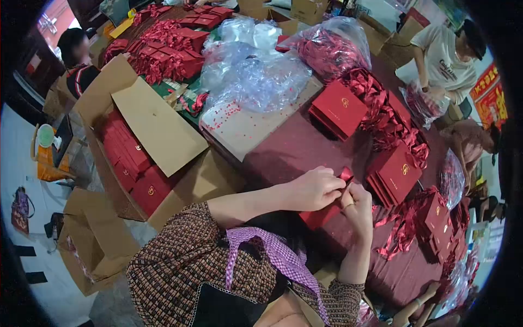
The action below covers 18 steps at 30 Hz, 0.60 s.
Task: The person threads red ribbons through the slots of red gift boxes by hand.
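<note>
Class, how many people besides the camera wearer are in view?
3. One person top left, one in a white T-shirt top right, another at the right edge below. An arm bottom right may be a fourth's.

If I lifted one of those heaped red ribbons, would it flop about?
Probably floppy: the red ribbons lie in loose curls and tangles. Likely very light, being thin strips. Perhaps slippery too, since they look glossy. The left hand and right hand pinch a ribbon piece.
</note>
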{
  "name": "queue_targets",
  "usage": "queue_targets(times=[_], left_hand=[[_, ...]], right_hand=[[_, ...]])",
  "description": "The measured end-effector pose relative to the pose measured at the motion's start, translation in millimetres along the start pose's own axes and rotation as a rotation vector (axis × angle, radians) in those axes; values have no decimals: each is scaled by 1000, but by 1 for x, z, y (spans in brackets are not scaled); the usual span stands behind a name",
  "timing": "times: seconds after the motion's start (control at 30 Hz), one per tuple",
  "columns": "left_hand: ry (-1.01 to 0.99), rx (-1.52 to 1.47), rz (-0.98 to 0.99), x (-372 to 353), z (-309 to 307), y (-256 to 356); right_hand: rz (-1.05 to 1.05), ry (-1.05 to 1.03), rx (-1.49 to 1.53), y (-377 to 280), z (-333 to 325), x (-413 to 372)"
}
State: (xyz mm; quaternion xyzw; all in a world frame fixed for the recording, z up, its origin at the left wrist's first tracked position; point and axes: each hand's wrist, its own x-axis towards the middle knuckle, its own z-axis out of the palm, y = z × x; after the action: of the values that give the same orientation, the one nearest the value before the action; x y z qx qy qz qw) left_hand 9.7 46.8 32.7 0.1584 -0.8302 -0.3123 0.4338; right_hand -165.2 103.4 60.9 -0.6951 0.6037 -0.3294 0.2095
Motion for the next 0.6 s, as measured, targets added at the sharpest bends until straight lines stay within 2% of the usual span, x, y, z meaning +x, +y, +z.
queue_targets(times=[0.03, 0.27, 0.3, 0.37, 0.43, 0.47, 0.53, 0.57, 0.6], left_hand=[[-106, -43, -52, 2, -7, -1], [-133, 46, 51, -1, -6, 0], [-78, 34, 69, -2, -4, -1], [-91, -11, 42, -3, -2, -4], [-93, -93, -2, -5, 0, -6], [-99, -95, 0, -5, 0, -6], [-64, -109, -14, -4, -2, -6], [-96, -97, -25, -3, -5, -6], [-98, -98, -25, -3, -3, -6]], right_hand=[[-40, -22, -16, -6, -7, -1], [-80, -49, 12, -15, -14, -15], [-84, -42, 5, -14, -12, -17], [-48, -34, -34, -20, -15, -20], [-59, -166, -216, -17, -26, -22], [66, -329, -240, -15, -38, -17], [349, -272, -112, -34, -51, -16], [192, -49, -63, -12, -45, -28], [139, 97, 29, -19, -41, -29]])
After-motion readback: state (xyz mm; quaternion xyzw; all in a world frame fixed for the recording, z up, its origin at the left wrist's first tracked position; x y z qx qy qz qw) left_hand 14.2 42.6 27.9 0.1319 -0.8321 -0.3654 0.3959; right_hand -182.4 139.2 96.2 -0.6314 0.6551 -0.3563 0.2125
